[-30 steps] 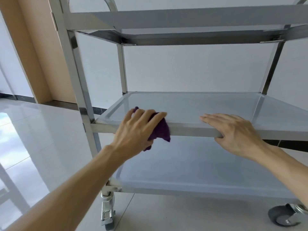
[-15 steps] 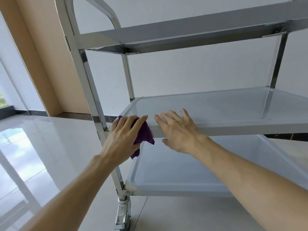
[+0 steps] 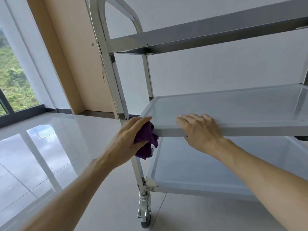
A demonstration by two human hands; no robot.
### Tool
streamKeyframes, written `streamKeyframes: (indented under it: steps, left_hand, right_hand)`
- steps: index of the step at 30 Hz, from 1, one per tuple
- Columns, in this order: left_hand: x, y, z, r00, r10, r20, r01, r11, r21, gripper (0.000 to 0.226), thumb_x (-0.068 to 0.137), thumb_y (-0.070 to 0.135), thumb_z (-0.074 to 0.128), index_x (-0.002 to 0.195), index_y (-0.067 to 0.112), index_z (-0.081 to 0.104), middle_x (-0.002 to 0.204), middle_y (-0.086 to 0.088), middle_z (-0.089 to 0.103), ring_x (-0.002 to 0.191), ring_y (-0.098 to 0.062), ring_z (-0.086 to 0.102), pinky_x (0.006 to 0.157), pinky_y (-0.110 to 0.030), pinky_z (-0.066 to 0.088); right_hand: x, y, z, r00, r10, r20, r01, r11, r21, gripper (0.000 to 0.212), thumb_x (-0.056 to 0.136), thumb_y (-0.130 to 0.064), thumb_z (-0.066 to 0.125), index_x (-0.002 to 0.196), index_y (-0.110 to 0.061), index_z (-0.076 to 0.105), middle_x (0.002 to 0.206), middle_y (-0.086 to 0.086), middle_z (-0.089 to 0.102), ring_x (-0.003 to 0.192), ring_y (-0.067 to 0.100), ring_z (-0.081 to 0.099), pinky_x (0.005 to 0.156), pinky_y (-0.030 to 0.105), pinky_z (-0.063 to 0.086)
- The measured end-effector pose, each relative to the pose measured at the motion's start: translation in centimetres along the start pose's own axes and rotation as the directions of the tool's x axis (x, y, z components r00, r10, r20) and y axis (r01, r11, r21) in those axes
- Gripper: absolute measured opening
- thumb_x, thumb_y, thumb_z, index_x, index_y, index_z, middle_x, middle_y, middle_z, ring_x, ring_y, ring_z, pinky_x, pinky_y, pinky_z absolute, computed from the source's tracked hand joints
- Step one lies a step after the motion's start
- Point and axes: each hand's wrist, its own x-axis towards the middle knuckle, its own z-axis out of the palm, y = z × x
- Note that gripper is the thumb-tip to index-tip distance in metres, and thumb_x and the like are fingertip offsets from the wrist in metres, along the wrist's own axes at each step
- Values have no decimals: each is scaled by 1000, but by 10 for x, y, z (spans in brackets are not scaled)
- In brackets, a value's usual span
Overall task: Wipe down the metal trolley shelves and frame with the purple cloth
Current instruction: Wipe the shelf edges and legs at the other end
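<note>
Glossy pale floor tiles (image 3: pixel 50 155) mirrored the tall window (image 3: pixel 15 77) off to the left of the metal trolley (image 3: pixel 216 105), which stood by a plain grey wall. The trolley is my landmark for everything else.

Three shelves showed on it: the top shelf (image 3: pixel 208 37), the middle shelf (image 3: pixel 233 110) and the bottom shelf (image 3: pixel 216 172). Only one caster (image 3: pixel 144 214) was in sight, under the near-left corner.

At the near-left corner of the middle shelf, the left hand (image 3: pixel 128 140) had its fingers (image 3: pixel 141 121) closed around the bunched purple cloth (image 3: pixel 146 144), pressing it against the upright post (image 3: pixel 123 112) just where the shelf's front rim meets it. A loose tail of cloth hung below the rim. Bunched that way, I judged, the cloth could be pushed into the joint, where dirt tends to settle.

A little to the right along the same front rim, the right hand (image 3: pixel 201 132) lay flat with its fingers spread slightly over the edge and the thumb tucked beneath, gripping nothing but the rim itself. It looked to me like a brace, steadying a wheeled trolley that might otherwise roll under the wiping pressure.

One cloth, two bare hands. The frame seemed to be the step in hand, with the lower post and bottom shelf probably left to do.
</note>
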Motion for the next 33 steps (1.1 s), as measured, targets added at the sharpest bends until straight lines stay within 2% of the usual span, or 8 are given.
streamKeyframes:
  steps: [4,8,11,15,20,25,29,33]
  left_hand:
    - [-18,5,-29,942,-208,-263,148,962,-230,65,82,14,77,135,38,49,121,29,56,109,6,55,85,-6,46]
    - [-14,-2,-52,726,-530,-438,244,794,-557,56,82,36,75,132,43,50,121,24,60,107,5,59,83,-17,55]
    - [-7,-12,-44,701,-642,-311,303,662,-685,59,86,39,71,138,31,46,123,11,60,112,-7,60,91,-37,57]
    - [1,-19,-3,778,-606,-166,398,679,-617,65,85,39,72,139,31,38,119,10,57,109,-13,60,82,-32,59]
    - [-10,-37,31,773,-627,-94,410,608,-680,79,76,44,76,141,23,36,124,5,58,112,-11,60,93,-43,56]
    - [-42,-49,66,773,-630,-76,462,640,-613,86,70,40,82,141,31,34,122,12,58,109,-6,60,90,-33,55]
    - [-88,-46,120,660,-750,-40,611,567,-552,73,72,30,81,129,43,37,106,24,59,94,7,58,64,-6,46]
    - [-128,-43,158,543,-834,96,742,423,-519,68,73,23,79,127,37,40,103,22,58,98,-8,61,65,-16,46]
  right_hand:
    - [2,-2,1,1000,1,-18,-2,1000,-17,41,88,-16,51,128,-22,44,129,-7,56,119,20,53,86,37,42]
    - [2,-1,6,998,-21,-53,20,999,-34,36,86,-13,49,121,-22,47,124,-7,59,113,22,55,80,35,38]
    - [-1,0,8,996,-34,-86,30,999,-42,40,85,-13,50,124,-24,47,129,-8,59,115,21,56,82,36,42]
    - [0,0,6,992,-40,-123,39,999,-11,46,84,-14,54,129,-23,50,133,-6,59,116,24,57,88,39,44]
    - [3,-1,6,988,-19,-151,20,1000,3,41,74,-11,59,113,-22,59,106,-4,68,96,28,63,76,36,45]
    - [-3,3,12,978,-46,-206,52,998,21,49,71,-10,59,118,-23,60,106,0,72,98,29,65,74,36,46]
    - [-4,2,16,971,-60,-231,67,997,24,54,73,-9,57,125,-25,58,110,3,71,104,29,64,73,35,44]
    - [-5,-2,15,967,-60,-248,68,997,23,51,74,-9,56,123,-24,58,106,4,71,100,30,64,71,37,41]
